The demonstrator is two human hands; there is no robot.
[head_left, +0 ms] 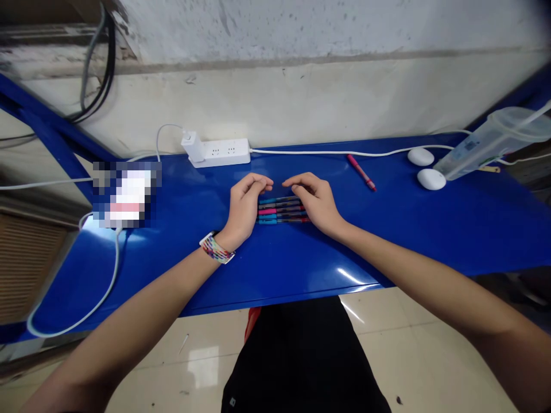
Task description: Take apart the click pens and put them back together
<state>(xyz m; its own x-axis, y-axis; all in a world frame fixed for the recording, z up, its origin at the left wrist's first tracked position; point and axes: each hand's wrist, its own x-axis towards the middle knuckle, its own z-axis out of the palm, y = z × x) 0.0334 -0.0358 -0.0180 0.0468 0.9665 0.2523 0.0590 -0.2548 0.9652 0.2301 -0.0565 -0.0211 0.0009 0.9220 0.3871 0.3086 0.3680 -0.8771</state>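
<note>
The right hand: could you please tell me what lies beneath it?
The lined-up pens, lying on the blue table, run in beneath the right hand. The pen parts it covers cannot be seen, nor whether its palm touches anything.

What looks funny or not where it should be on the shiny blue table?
The slim pinkish-red pen does: it lies slanted and alone near the white cable, while the row of colourful plastic pens lies neatly between the two hands. Nothing looks spilled.
</note>
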